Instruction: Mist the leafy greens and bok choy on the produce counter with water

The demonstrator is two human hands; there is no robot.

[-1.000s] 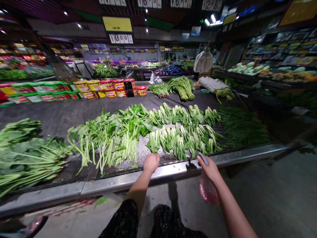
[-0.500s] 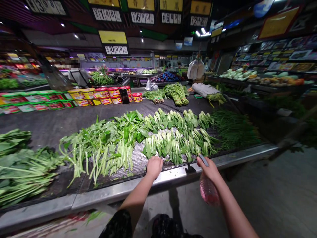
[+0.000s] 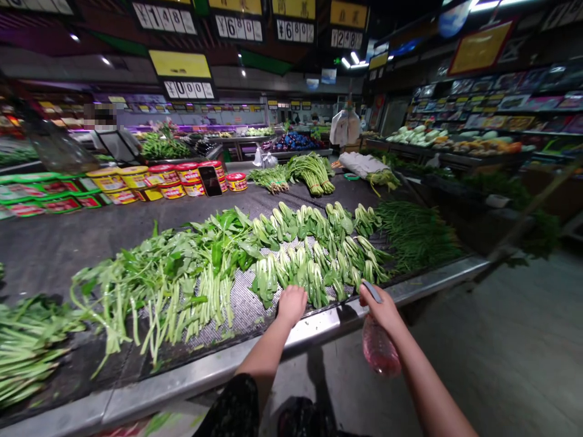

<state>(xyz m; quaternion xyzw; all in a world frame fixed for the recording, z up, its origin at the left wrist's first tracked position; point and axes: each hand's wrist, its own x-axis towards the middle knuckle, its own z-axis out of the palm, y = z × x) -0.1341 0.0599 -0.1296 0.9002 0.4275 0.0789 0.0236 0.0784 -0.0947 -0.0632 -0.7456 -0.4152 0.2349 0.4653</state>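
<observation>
My left hand (image 3: pixel 292 303) is at the front edge of the display, its fingers curled down against the nearest bok choy (image 3: pixel 315 276). Its fingertips are hidden, so I cannot make out whether a leaf is between them. With my right hand (image 3: pixel 381 308) I grip a spray bottle (image 3: pixel 381 349) by its neck. The grey trigger head shows above my fingers and the clear pinkish body hangs below, in front of the metal rim. Small bok choy lie in two rough rows on a perforated dark mat, stems mostly toward the back.
Water spinach (image 3: pixel 195 285) lies left of the bok choy, thin green stalks (image 3: pixel 414 237) to the right. Behind stand stacked tubs (image 3: pixel 168 176), a phone (image 3: pixel 210 181) and tied green bundles (image 3: pixel 314 173). A metal rim (image 3: pixel 204 370) edges the display. A person (image 3: pixel 116 142) stands far left.
The view has turned a little to the right. My left hand has moved slightly right and up against the bok choy. My right hand still holds the spray bottle.
</observation>
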